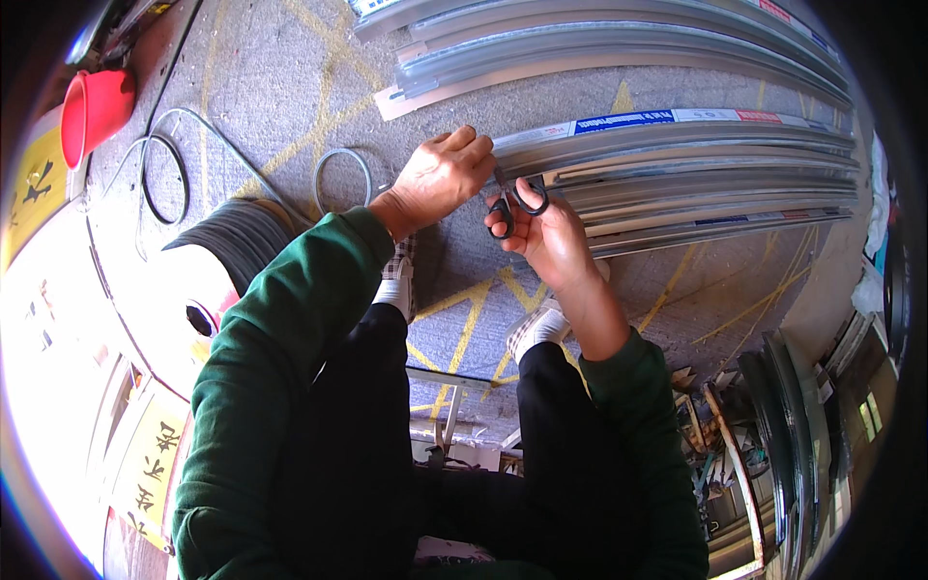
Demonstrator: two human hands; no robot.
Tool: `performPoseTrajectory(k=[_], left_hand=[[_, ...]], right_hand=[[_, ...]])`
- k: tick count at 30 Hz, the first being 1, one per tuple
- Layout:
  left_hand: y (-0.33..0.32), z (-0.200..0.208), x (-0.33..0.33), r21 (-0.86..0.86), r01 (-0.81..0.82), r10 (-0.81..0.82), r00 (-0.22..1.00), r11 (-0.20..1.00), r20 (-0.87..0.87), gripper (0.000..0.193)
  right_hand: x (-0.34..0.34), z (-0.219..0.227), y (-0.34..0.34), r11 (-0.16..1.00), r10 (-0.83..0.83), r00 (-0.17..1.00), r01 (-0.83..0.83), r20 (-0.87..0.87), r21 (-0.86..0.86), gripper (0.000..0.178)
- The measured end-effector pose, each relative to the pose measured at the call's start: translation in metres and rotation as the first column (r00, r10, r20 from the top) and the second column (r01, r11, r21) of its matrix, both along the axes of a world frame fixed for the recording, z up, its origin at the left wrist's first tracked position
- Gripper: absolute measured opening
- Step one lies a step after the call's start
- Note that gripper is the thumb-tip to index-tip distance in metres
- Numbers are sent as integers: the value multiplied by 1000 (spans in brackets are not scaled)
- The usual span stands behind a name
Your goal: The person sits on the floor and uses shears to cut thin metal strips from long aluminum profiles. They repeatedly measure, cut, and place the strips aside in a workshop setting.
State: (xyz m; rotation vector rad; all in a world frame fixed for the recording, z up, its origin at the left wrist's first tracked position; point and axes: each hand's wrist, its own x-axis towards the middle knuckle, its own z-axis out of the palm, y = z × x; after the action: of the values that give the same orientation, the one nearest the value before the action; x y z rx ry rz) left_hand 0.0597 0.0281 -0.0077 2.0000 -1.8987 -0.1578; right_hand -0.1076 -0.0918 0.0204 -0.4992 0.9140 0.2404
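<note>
My right hand (553, 237) has its thumb and fingers through the black handle loops of a pair of scissors (504, 200). The blades point up toward my left hand (445, 174), which is closed, knuckles up, just left of them. Whatever its fingers pinch is hidden. Both hands are at the left end of a bundle of long silver metal profiles (677, 155) lying on the ground. A thin grey cord (365, 174) curls in a loop beside my left wrist.
A large spool of grey cord (232, 242) stands at the left, its loose coils on the concrete floor (261, 58). Behind it is a red bucket (108, 108). More metal profiles (599, 48) lie at the far side. A rusty frame (732, 464) with scrap is at lower right.
</note>
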Motion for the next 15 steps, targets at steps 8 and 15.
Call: performPoseTrajectory(k=[8,15], left_hand=[[-5,-1,-19,211,-248,311,878,946,-363,14],[-16,-2,0,405,-162,334,852,900,-403,26]], right_hand=[[-4,0,2,1000,-20,1000,20,4,8,45],[-6,2,3,999,-38,999,38,18,-5,45]])
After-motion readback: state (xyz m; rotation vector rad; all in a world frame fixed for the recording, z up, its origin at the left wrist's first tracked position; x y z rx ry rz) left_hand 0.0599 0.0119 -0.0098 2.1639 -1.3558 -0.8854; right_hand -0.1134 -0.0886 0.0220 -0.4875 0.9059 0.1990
